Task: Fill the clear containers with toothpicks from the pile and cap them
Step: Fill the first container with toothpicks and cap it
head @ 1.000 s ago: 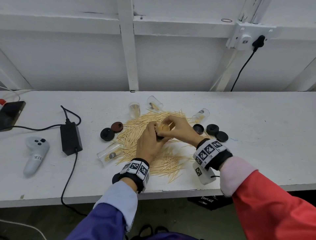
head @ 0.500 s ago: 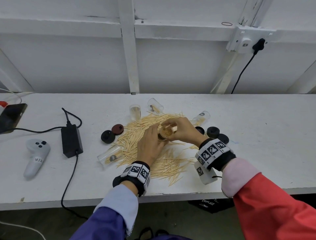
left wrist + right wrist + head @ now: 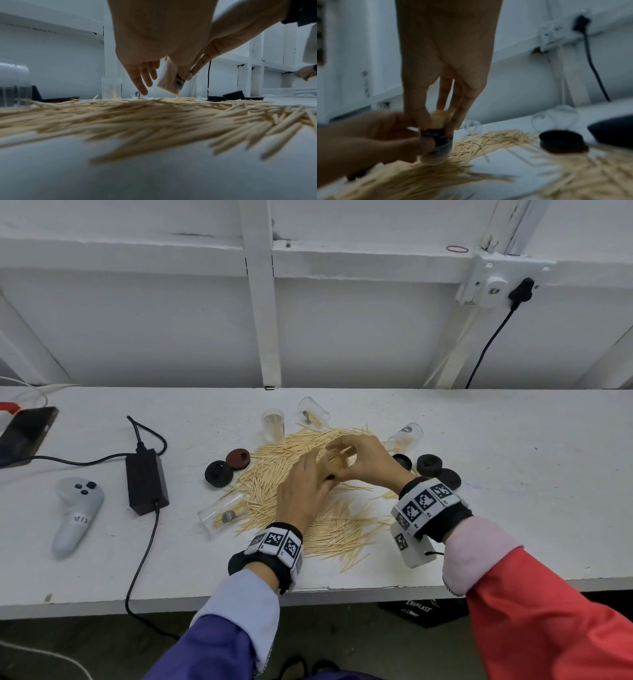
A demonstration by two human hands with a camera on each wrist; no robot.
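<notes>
A: Head view: above the toothpick pile (image 3: pixel 301 491) on the desk (image 3: pixel 513 474), right hand (image 3: pixel 363 463) and left hand (image 3: pixel 301 494) hold one clear container (image 3: pixel 339 462), packed full.
B: Left wrist view?
A: Container tilted over the pile; three left fingers (image 3: pixel 142 82) hang spread.
B: Right wrist view?
A: Blurred. Right fingers (image 3: pixel 465 102) pinch the toothpick tips. Filling looks finished; next, fetch the cap (image 3: pixel 429 465) right of the pile.
</notes>
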